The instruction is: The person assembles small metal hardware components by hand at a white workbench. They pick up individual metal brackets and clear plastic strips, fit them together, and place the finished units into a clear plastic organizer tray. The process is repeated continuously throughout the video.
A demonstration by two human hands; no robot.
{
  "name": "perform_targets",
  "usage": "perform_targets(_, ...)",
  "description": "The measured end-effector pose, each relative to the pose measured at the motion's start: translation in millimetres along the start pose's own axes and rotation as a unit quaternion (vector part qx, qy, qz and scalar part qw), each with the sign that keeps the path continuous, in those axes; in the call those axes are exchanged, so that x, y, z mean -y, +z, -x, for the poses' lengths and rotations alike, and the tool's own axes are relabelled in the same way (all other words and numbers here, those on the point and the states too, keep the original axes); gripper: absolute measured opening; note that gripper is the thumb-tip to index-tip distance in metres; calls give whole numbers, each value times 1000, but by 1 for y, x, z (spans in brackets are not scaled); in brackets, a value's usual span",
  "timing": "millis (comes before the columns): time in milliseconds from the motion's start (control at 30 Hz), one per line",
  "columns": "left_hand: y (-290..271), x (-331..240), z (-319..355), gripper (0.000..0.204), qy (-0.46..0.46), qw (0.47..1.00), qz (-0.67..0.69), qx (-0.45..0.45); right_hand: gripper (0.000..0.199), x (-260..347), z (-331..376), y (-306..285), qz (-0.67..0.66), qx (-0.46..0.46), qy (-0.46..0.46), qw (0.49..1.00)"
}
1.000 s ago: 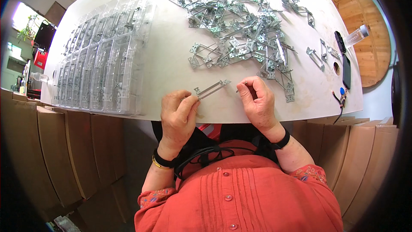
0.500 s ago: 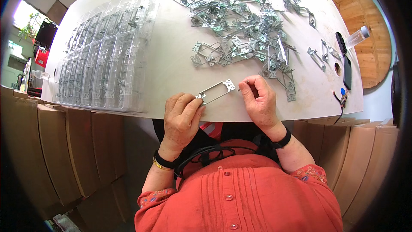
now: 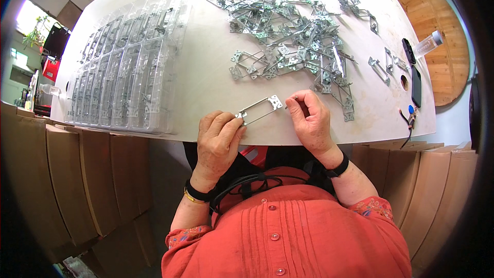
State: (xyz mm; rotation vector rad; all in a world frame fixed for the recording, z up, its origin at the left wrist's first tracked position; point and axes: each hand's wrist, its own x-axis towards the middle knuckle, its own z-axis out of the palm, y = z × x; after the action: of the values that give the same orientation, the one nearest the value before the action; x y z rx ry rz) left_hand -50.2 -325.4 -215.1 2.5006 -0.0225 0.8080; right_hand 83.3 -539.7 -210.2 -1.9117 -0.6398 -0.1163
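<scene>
My left hand [image 3: 217,141] pinches one end of a metal bracket frame [image 3: 275,102], which has two thin parallel rods joining flat plates with holes. Its far end points up and right, just above the white table [image 3: 200,80]. A short way off that end, my right hand [image 3: 312,123] is closed, thumb against the bent fingers. From its fingertips pokes a small thin metal piece [image 3: 287,106], mostly hidden, so its kind is unclear. Beyond both hands lies a tangled heap of similar metal bracket frames [image 3: 296,36].
Clear plastic trays [image 3: 175,67] with bracket frames in their slots stand at the left. To the right are a few loose brackets [image 3: 380,69], a black phone [image 3: 416,86], a clear bottle [image 3: 428,45] and a small cable [image 3: 410,123]. Cardboard boxes [image 3: 31,175] flank the table's near edge.
</scene>
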Motion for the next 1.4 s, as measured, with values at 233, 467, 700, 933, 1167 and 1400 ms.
perform_targets(233, 0, 1, 0, 23, 1, 1000, 1, 2, 14, 1, 0, 0, 0, 3, 6, 1000)
perform_targets(467, 0, 1, 0, 22, -5, 1000, 4, 2, 13, 2, 0, 0, 1, 0, 7, 1000)
perform_targets(700, -1, 1, -2, 19, -7, 1000, 12, -15, 13, 3, 0, 0, -3, -1, 11, 1000)
perform_targets(933, -7, 2, -7, 8, -97, 991, 96, 2, 12, 1, 1, 1, -4, 0, 9, 1000)
perform_targets(1167, -17, 8, -32, 7, -113, 977, 160, 90, 11, 0, 1, -1, -12, 9, 21, 1000)
perform_targets(1400, -1, 7, -48, 11, -91, 988, 106, 59, 10, -3, 2, 1, -40, 30, 12, 999)
